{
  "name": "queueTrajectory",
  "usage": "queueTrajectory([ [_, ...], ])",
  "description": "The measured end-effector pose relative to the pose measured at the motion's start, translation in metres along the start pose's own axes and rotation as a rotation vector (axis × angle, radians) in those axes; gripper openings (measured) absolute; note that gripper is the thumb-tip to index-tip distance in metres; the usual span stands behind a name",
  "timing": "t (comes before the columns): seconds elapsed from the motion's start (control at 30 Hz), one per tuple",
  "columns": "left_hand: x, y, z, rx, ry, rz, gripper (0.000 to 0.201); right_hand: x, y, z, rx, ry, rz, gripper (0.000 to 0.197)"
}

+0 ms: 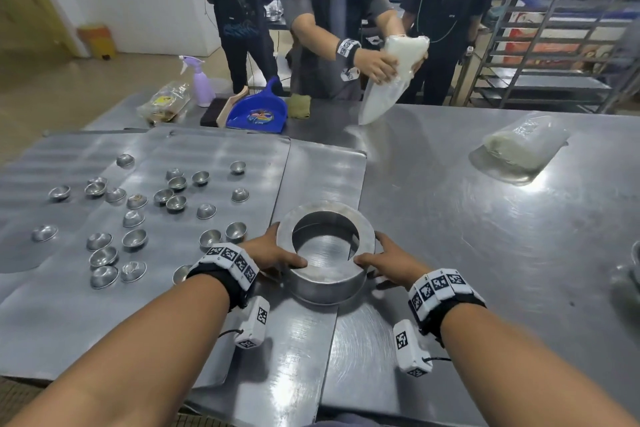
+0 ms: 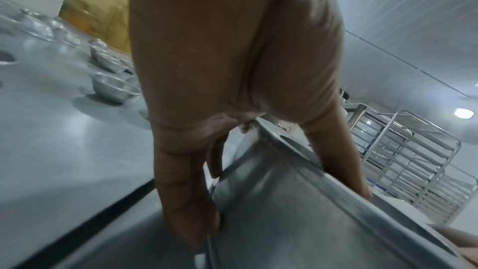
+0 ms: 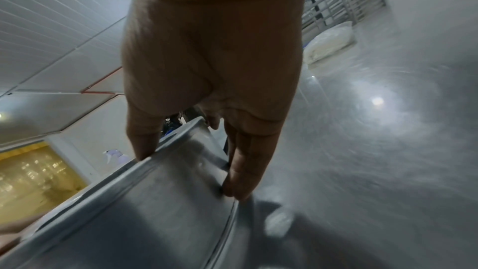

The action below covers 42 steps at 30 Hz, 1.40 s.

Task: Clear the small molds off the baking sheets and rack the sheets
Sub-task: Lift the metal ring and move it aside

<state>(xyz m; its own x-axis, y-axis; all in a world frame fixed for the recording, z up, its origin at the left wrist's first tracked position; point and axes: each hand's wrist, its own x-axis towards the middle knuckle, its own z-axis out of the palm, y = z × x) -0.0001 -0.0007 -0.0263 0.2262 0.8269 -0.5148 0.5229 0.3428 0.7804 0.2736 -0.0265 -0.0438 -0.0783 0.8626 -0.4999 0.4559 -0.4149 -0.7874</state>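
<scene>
- My left hand (image 1: 273, 253) and right hand (image 1: 389, 260) clasped the round, open steel pan (image 1: 325, 250) at lower centre, thumbs over its rim.
- Small silver dome molds (image 1: 135, 218) sat scattered over the flat steel baking sheets (image 1: 69, 305), frame left.

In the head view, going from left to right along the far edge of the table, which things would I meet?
Clear bag of food → purple spray bottle → blue dustpan → olive cloth → white bag held by the person opposite → flat clear bag lying on the table.
</scene>
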Motion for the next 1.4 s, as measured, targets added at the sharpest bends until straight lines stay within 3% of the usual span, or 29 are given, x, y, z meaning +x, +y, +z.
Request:
queueTrajectory([
  [0.17,0.0,-0.007,0.006,-0.099,-0.019,0.114,0.084,-0.005,0.011,0.0,0.127,0.059,-0.042,0.073],
  [0.3,0.004,0.003,0.012,-0.222,0.114,0.211,0.09,-0.004,0.001,-0.011,0.239,0.178,-0.168,0.074],
  [0.4,0.006,0.02,0.017,-0.308,0.27,0.353,0.084,-0.005,-0.018,-0.021,0.389,0.271,-0.26,0.05],
  [0.47,0.008,0.029,0.017,-0.388,0.292,0.413,0.076,-0.006,-0.029,-0.024,0.461,0.324,-0.295,0.028],
  [0.53,0.007,0.038,0.014,-0.447,0.275,0.41,0.071,-0.007,-0.036,-0.026,0.526,0.375,-0.312,0.023],
  [0.67,0.002,0.051,0.014,-0.517,0.259,0.409,0.056,-0.01,-0.041,-0.029,0.573,0.417,-0.318,0.043],
  [0.77,0.006,0.043,0.02,-0.595,0.304,0.349,0.068,-0.009,-0.038,-0.027,0.487,0.431,-0.297,0.068],
  [0.9,0.007,0.032,0.028,-0.544,0.305,0.376,0.061,-0.01,-0.032,-0.019,0.417,0.462,-0.274,0.059],
  [1.03,0.005,0.021,0.032,-0.568,0.291,0.417,0.05,-0.011,-0.024,-0.012,0.464,0.447,-0.224,0.084],
  [1.23,-0.002,0.01,0.044,-0.62,0.346,0.411,0.065,-0.009,-0.02,-0.008,0.443,0.47,-0.219,0.052],
  [1.4,0.004,0.007,0.053,-0.597,0.381,0.328,0.033,-0.005,-0.018,-0.007,0.387,0.444,-0.174,0.043],
])
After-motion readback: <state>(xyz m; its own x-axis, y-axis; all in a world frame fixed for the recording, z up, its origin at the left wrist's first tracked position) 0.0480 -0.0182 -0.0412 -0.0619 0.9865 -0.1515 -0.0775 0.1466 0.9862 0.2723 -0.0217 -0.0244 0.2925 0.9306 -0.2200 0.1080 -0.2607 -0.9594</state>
